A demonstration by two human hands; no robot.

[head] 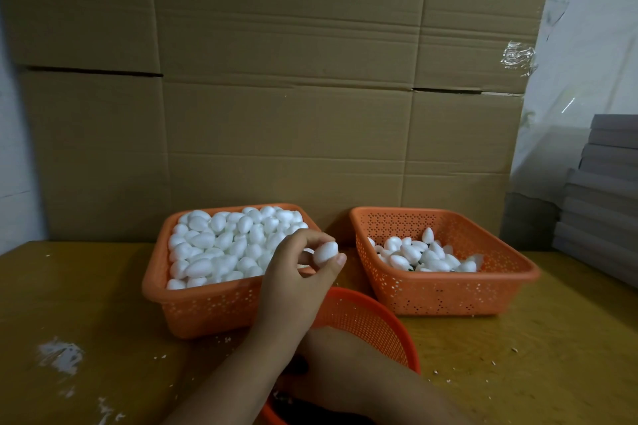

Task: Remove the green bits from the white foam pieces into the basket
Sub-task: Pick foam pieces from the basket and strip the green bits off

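My left hand point(300, 269) pinches one white foam egg point(325, 252) between thumb and fingertips, just above the right edge of the left orange basket point(207, 307). That basket is piled full of white foam pieces point(221, 245). The right orange basket point(448, 293) holds a smaller heap of foam pieces point(424, 254) with dark green bits showing beneath them. My right hand point(335, 362) rests low in the round orange basket point(373, 321) at the near edge. Its fingers are hidden by my left forearm and by shadow.
Flattened cardboard boxes point(283, 97) stand as a wall behind the baskets. A stack of grey boards point(600, 203) sits at the right. The yellow-brown table point(86, 304) carries white foam crumbs point(60, 354) at the left and small specks near the baskets.
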